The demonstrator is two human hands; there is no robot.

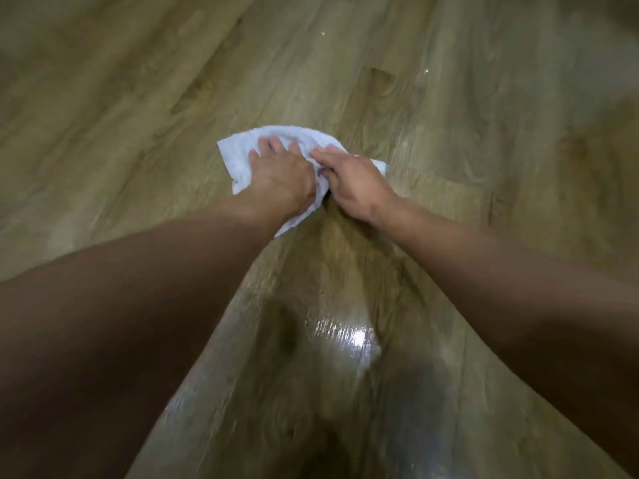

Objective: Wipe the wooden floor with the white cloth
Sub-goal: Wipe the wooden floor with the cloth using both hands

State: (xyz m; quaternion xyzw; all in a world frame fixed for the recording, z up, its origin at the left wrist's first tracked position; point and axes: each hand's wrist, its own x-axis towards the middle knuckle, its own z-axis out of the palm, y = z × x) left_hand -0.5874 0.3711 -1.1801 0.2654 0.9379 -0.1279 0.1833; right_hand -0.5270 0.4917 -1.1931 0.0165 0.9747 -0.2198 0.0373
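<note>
Nearest you, between your two bare forearms, the pale brown wooden plank floor (449,108) shows a glossy patch with a bright glare (349,335). It looks damp, so I judge that stretch is already wiped.

Further out, the crumpled white terry cloth (235,160) lies flat on the planks under both hands. Your left hand (280,174) presses down on it with the fingers spread and straight, and nothing is curled round the fabric. Your right hand (356,179) lies just beside the left and almost touches it. Its fingers stretch leftwards across the cloth's right half, also flat rather than gripping.

To do the stroke well, keep both palms low and your weight even so the cloth slides as one sheet. One corner trails back under your left wrist and another pokes out past your right hand, and either could fold under and leave streaks. Follow the plank seams and overlap the shiny strip.

Beyond the cloth the boards run on, duller and probably unwiped. A few small white specks (323,33) lie far ahead. No wall or furniture edge is in view, so you have room to push forward or to either side.
</note>
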